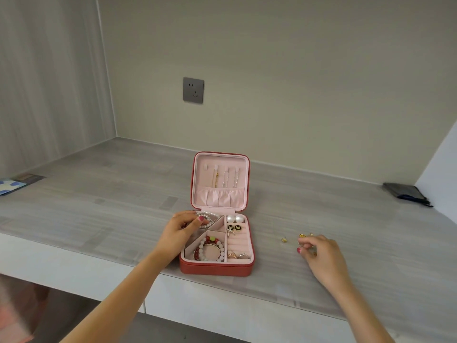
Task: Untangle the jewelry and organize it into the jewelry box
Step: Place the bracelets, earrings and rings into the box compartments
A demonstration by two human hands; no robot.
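Fingers of our left hand pinch the pearl bracelet at the jewelry box's ten o'clock compartment. Our right hand pinches gold earrings on the bench, at three o'clock from the box.

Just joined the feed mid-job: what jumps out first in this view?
The open red jewelry box at the counter's front edge, lid upright with chains hanging inside. The left hand pinches a pearl bracelet in its back-left compartment. To the right, the right hand picks at small gold pieces loose on the counter.
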